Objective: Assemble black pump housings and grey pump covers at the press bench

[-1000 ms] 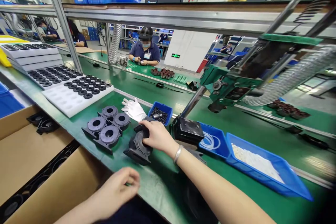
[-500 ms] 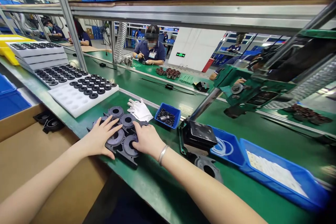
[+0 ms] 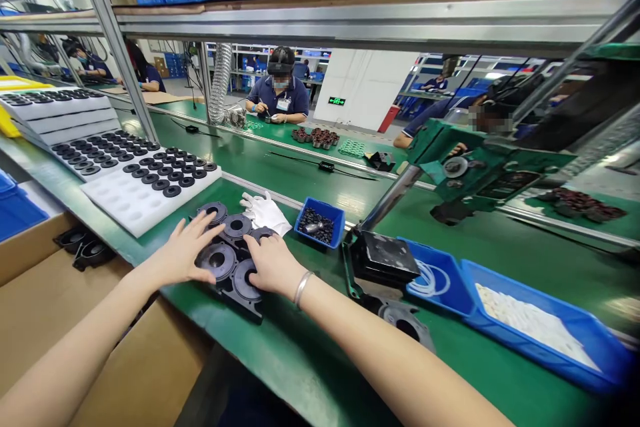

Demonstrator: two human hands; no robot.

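Observation:
Several black ring-shaped parts sit close together near the front edge of the green bench. My left hand is at their left side, fingers spread, its fingertips over the upper left parts. My right hand rests against their right side with its thumb on the lower right ring; its fingers bend over another part and are partly hidden. White gloves lie just behind the parts. A small blue bin of small black pieces stands to their right.
White foam trays with black rings stand at the left. On the right are a green and black press and blue bins. An open cardboard box is below the front edge. Across the bench a person sits working.
The view has shifted slightly. My left hand has moved a little left relative to the rings, uncovering more of the lower left one. My right hand stays at the right side of the parts.

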